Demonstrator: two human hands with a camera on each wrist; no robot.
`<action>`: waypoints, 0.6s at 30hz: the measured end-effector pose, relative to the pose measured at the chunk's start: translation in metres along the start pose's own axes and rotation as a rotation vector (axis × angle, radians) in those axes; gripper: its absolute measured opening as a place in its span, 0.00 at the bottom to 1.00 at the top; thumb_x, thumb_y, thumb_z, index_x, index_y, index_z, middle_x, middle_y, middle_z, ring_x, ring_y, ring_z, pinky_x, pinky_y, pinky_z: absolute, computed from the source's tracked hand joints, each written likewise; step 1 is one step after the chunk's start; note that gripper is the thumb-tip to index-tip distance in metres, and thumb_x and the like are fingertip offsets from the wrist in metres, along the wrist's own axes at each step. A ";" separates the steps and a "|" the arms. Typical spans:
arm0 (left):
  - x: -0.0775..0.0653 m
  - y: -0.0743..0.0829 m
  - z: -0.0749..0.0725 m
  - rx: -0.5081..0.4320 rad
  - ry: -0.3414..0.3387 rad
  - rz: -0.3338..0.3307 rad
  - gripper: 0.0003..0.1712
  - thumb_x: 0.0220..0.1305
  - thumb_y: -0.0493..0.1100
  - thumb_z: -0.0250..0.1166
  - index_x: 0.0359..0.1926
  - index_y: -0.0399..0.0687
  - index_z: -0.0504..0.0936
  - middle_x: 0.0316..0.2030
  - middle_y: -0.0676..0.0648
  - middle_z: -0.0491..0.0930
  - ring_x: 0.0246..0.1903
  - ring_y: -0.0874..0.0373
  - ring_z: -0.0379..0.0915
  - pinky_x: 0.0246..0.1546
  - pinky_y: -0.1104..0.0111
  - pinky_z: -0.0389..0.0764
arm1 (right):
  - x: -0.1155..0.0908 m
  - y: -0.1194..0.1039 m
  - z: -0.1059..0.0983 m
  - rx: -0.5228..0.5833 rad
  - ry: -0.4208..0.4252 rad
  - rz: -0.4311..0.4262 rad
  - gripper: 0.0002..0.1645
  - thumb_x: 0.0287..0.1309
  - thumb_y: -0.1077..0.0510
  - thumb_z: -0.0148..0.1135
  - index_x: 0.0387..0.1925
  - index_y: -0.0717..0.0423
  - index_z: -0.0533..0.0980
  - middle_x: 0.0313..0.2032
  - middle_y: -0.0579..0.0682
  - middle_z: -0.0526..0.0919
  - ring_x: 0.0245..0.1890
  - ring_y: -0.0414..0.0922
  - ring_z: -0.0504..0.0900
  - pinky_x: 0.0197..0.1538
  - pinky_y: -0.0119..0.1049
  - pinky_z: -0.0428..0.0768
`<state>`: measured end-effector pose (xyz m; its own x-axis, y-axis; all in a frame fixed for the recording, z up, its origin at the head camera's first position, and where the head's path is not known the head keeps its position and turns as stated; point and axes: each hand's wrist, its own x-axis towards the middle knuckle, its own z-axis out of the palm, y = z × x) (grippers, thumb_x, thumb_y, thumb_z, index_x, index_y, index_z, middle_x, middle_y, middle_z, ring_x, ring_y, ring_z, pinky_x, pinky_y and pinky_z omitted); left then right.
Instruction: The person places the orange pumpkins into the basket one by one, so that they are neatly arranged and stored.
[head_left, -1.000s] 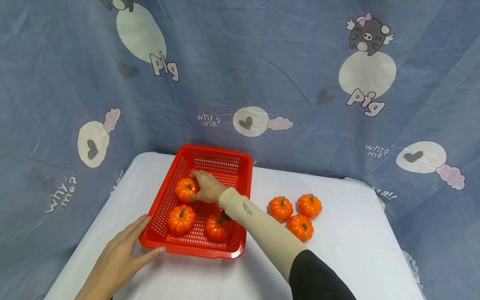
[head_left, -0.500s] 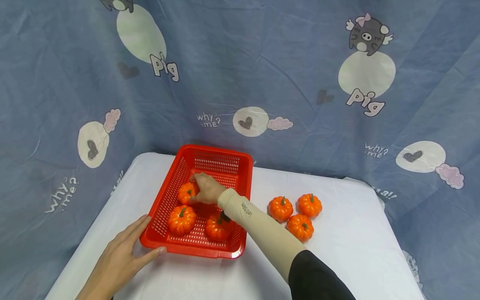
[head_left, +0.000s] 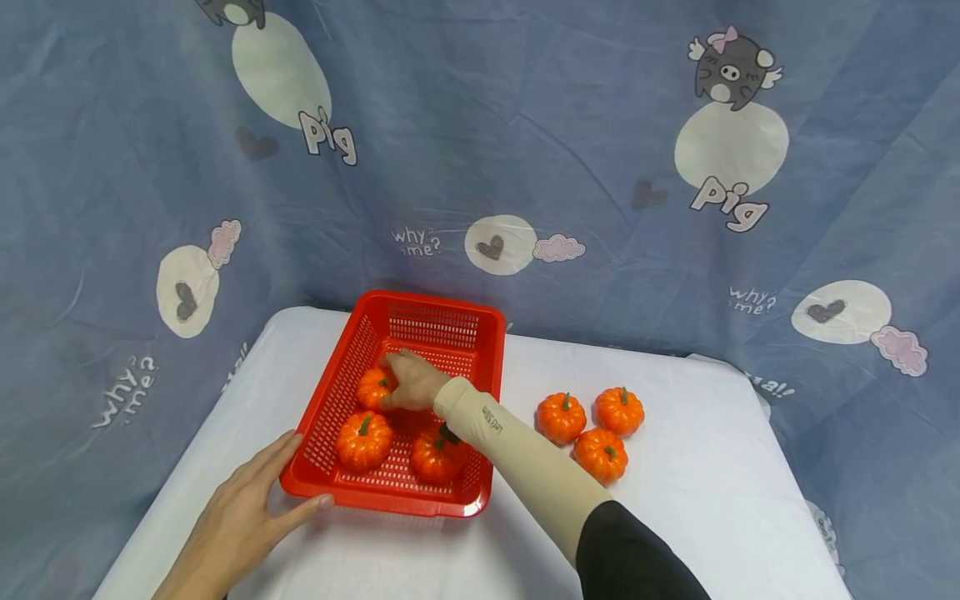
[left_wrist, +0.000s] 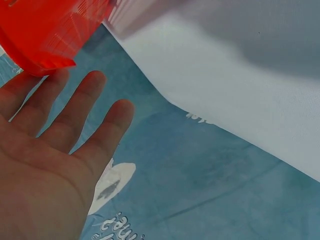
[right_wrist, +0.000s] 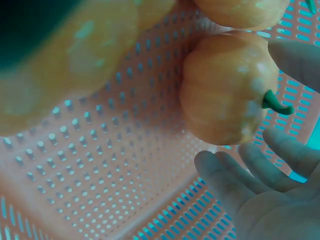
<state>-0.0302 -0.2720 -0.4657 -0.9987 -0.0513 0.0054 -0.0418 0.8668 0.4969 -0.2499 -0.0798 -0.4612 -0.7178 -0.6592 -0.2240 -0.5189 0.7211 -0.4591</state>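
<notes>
A red plastic basket [head_left: 491, 358] holds three small orange pumpkins with green stems. My right hand [head_left: 415, 381] reaches inside, around the back-left pumpkin [head_left: 372, 389]. In the right wrist view this pumpkin [right_wrist: 227, 90] lies between the thumb and the spread fingers [right_wrist: 220, 172], with a gap showing below it at the fingertips. One pumpkin [head_left: 363, 442] sits in front of it, and another pumpkin [head_left: 435, 458] is partly covered by my right wrist. My left hand [head_left: 236, 517] rests with straight fingers at the basket's front-left corner, fingertips right at the rim.
On the white-covered table [head_left: 697, 500], three more pumpkins stand clustered to the right of the basket: a left pumpkin [head_left: 561, 418], a back pumpkin [head_left: 619, 412] and a front pumpkin [head_left: 601, 456]. A blue printed cloth [head_left: 600, 150] hangs behind and at the sides.
The back-left pumpkin has been set lower in the basket, shifting slightly nearer, and my right hand has dropped a little with it. My left hand stays at the corner.
</notes>
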 end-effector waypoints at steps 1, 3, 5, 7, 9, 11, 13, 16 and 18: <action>0.000 0.000 0.000 0.002 -0.005 -0.006 0.68 0.48 0.82 0.64 0.77 0.42 0.60 0.73 0.34 0.63 0.66 0.31 0.62 0.61 0.31 0.65 | 0.000 0.000 -0.001 -0.001 0.002 -0.010 0.43 0.59 0.47 0.74 0.72 0.54 0.67 0.66 0.49 0.73 0.67 0.42 0.68 0.67 0.28 0.70; -0.001 0.001 0.000 0.005 -0.014 -0.015 0.68 0.48 0.82 0.64 0.77 0.42 0.60 0.73 0.34 0.63 0.66 0.31 0.62 0.61 0.31 0.65 | 0.000 -0.002 -0.004 0.005 0.006 -0.026 0.43 0.60 0.48 0.73 0.72 0.55 0.66 0.68 0.50 0.71 0.69 0.44 0.66 0.68 0.29 0.70; -0.001 0.001 -0.001 0.008 -0.020 -0.019 0.69 0.48 0.83 0.63 0.77 0.42 0.59 0.73 0.34 0.62 0.67 0.31 0.62 0.61 0.31 0.65 | -0.001 -0.003 -0.007 0.018 0.012 -0.034 0.43 0.61 0.48 0.72 0.73 0.54 0.65 0.71 0.50 0.68 0.72 0.44 0.64 0.69 0.30 0.69; -0.001 0.001 -0.001 0.009 -0.026 -0.022 0.69 0.48 0.83 0.63 0.77 0.41 0.59 0.73 0.34 0.62 0.67 0.31 0.61 0.61 0.31 0.65 | -0.003 -0.005 -0.010 0.040 0.021 -0.044 0.43 0.62 0.48 0.72 0.74 0.53 0.64 0.72 0.51 0.66 0.72 0.45 0.64 0.69 0.31 0.69; -0.001 0.001 -0.001 0.012 -0.032 -0.024 0.69 0.48 0.83 0.62 0.78 0.41 0.59 0.73 0.33 0.62 0.66 0.31 0.61 0.61 0.30 0.65 | -0.006 -0.008 -0.016 0.069 0.037 -0.058 0.44 0.62 0.48 0.71 0.74 0.52 0.64 0.73 0.51 0.66 0.72 0.46 0.64 0.69 0.32 0.70; 0.000 0.001 -0.001 0.015 -0.039 -0.028 0.70 0.47 0.84 0.62 0.78 0.41 0.58 0.73 0.33 0.62 0.66 0.30 0.61 0.60 0.30 0.65 | -0.010 -0.011 -0.022 0.088 0.058 -0.070 0.44 0.62 0.48 0.72 0.74 0.52 0.64 0.71 0.51 0.67 0.71 0.45 0.66 0.69 0.32 0.70; 0.000 0.002 -0.001 0.016 -0.048 -0.034 0.70 0.47 0.84 0.62 0.78 0.41 0.58 0.73 0.32 0.61 0.66 0.30 0.61 0.60 0.29 0.65 | -0.015 -0.013 -0.028 0.105 0.083 -0.092 0.45 0.61 0.48 0.72 0.74 0.52 0.64 0.70 0.51 0.69 0.70 0.45 0.67 0.70 0.33 0.69; 0.000 0.002 -0.001 0.016 -0.042 -0.030 0.69 0.48 0.83 0.62 0.78 0.40 0.58 0.73 0.32 0.62 0.66 0.30 0.61 0.60 0.29 0.65 | -0.024 -0.016 -0.039 0.132 0.111 -0.115 0.45 0.61 0.48 0.73 0.75 0.51 0.63 0.71 0.50 0.69 0.72 0.45 0.65 0.72 0.34 0.66; 0.000 0.002 -0.001 0.017 -0.035 -0.024 0.69 0.49 0.83 0.63 0.77 0.40 0.59 0.72 0.32 0.62 0.66 0.30 0.62 0.60 0.29 0.65 | -0.030 -0.016 -0.045 0.152 0.134 -0.132 0.46 0.60 0.48 0.73 0.74 0.51 0.63 0.71 0.49 0.69 0.72 0.45 0.65 0.73 0.35 0.65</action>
<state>-0.0303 -0.2708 -0.4639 -0.9978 -0.0550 -0.0372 -0.0661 0.8739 0.4816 -0.2405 -0.0616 -0.4087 -0.7088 -0.7042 -0.0417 -0.5439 0.5831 -0.6034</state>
